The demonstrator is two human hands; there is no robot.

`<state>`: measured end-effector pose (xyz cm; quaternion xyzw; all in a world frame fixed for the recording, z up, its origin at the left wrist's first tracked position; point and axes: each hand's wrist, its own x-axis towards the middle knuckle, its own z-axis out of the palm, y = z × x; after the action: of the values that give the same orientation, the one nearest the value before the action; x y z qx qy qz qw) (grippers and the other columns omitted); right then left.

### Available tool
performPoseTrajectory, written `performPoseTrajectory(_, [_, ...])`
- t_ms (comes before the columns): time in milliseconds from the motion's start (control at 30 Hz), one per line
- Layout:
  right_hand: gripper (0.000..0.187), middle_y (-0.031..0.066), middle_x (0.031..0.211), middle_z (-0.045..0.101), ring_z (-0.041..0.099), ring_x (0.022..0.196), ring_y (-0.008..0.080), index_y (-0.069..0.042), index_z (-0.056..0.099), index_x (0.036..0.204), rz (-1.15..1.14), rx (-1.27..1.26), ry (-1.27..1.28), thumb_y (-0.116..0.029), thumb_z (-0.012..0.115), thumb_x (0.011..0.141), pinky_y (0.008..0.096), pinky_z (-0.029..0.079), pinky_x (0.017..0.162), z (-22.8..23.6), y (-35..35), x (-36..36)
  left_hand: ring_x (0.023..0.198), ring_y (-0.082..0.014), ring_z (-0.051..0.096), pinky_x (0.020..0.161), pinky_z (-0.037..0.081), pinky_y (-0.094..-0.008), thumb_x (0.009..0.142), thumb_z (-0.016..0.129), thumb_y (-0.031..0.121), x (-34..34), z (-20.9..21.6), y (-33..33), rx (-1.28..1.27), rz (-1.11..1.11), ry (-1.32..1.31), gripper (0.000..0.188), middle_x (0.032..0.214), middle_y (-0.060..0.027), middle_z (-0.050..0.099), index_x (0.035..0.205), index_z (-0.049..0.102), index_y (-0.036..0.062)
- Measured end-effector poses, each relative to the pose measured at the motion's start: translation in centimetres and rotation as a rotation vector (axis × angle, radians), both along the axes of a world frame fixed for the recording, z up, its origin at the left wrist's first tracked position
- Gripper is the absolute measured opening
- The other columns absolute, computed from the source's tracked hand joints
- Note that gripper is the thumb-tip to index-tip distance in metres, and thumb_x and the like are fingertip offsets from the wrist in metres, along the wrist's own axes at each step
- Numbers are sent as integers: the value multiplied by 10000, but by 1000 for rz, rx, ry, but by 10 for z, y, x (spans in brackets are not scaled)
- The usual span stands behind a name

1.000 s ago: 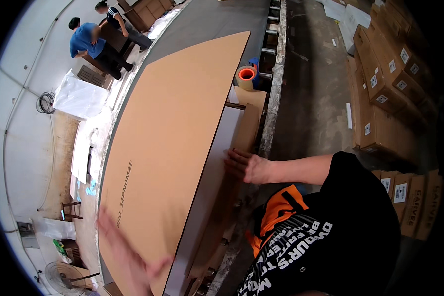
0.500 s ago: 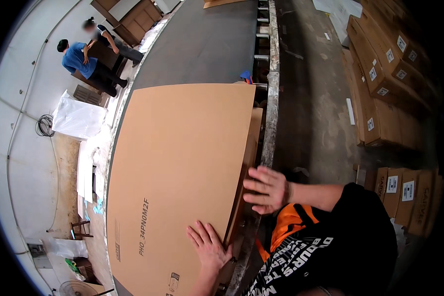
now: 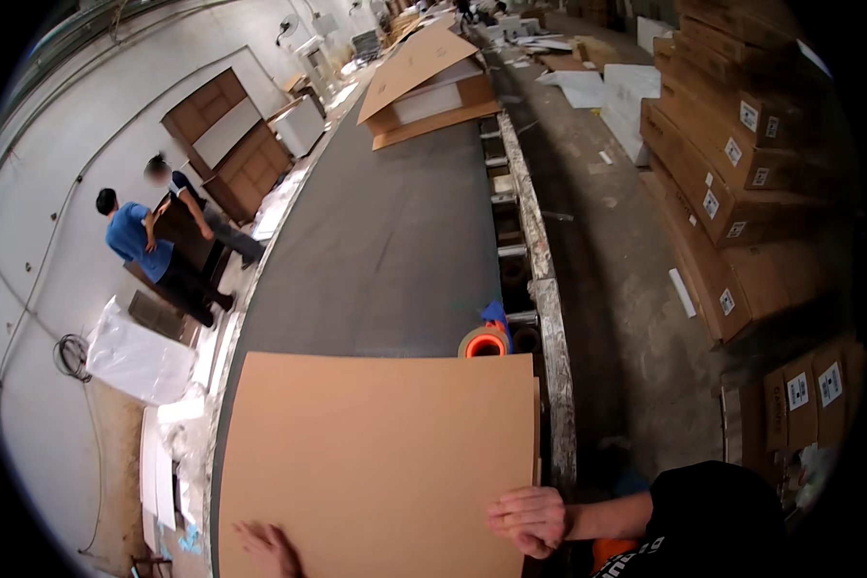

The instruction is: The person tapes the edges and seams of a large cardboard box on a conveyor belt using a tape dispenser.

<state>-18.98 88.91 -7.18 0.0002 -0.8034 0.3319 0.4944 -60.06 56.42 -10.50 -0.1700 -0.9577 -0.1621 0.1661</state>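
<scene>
A large flat brown cardboard sheet (image 3: 385, 433), the top of a carton, lies on a dark conveyor belt in front of me. My left hand (image 3: 268, 549) rests on its near left part with the fingers apart, blurred and partly cut off by the lower edge. At the right edge of the cardboard, my right hand (image 3: 530, 518) lies with its fingers close together over the rim, holding nothing that I can see. Just beyond the far edge of the sheet sits a tape dispenser (image 3: 485, 341) with an orange core and a blue part.
The belt (image 3: 376, 241) runs ahead to another carton (image 3: 433, 91) with raised flaps. A worn metal rail (image 3: 552, 347) borders it on the right. Stacked cartons (image 3: 732, 183) stand across the aisle. Two people (image 3: 144, 246) are beside brown furniture at the left.
The view has tilted up, showing more of the belt and the far carton. My left hand has shifted leftward across the cardboard; my right hand has come onto its edge.
</scene>
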Motion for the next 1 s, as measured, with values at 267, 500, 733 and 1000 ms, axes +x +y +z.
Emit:
performPoseTrajectory(267, [289, 137, 884, 729, 707, 902, 292, 28, 721, 846, 4, 51, -14, -191, 532, 864, 445, 559, 830, -17, 3, 11, 1062, -457, 568, 902, 431, -499, 994, 326, 528, -141, 39, 93, -47, 40, -324, 618, 1087, -286, 629, 1099, 609, -10])
performPoseTrajectory(500, [316, 103, 866, 738, 724, 865, 238, -1, 721, 754, -20, 68, -12, -120, 454, 873, 368, 580, 810, -5, 12, -10, 1206, -454, 491, 1008, 391, -460, 995, 369, 437, -146, 36, 51, -200, -29, -281, 625, 1259, -332, 534, 1288, 502, -100])
performPoseTrajectory(733, [277, 108, 856, 738, 729, 852, 232, 4, 717, 765, 29, -32, 37, -112, 477, 843, 367, 583, 799, -12, 8, -30, 1420, -479, 213, 1116, 265, -620, 1029, 329, 405, 279, 42, 117, -794, -920, -1, 592, 1534, -228, 289, 1519, 234, 86])
performPoseTrajectory(1000, [409, 151, 1087, 606, 593, 972, 316, -43, 584, 1095, -578, -702, -108, -273, 726, 788, 404, 494, 810, -32, 146, -38, 1363, -624, 165, 1073, 192, -747, 992, 395, 409, 358, 89, 159, -557, -700, -338, 673, 1461, -328, 333, 1437, 313, -90])
